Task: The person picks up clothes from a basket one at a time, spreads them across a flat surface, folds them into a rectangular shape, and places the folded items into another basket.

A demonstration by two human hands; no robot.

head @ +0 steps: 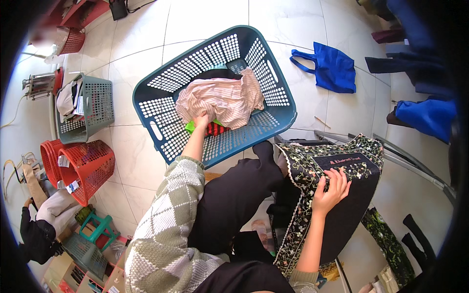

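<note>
A large teal plastic laundry basket (pixel 220 155) stands on the floor before me, with folded or bunched clothes inside. My left hand (pixel 201 119) reaches into it and grips the edge of a pink-and-white striped cloth (pixel 223 97). Under that cloth show a bright green piece, a red-and-black striped piece (pixel 215 129) and a black garment (pixel 220 74). My right hand (pixel 331 190) rests, fingers a little apart, on a black ironing board cover (pixel 340 219) with a floral border and some writing. It holds nothing.
A blue cloth bag (pixel 334 69) lies on the tiles beyond the board. At left stand a grey-green basket (pixel 99 102) of clothes, red baskets (pixel 91 164) and a green stool (pixel 97 229); another person (pixel 47 227) is at lower left. Dark and blue garments (pixel 425 113) are at right.
</note>
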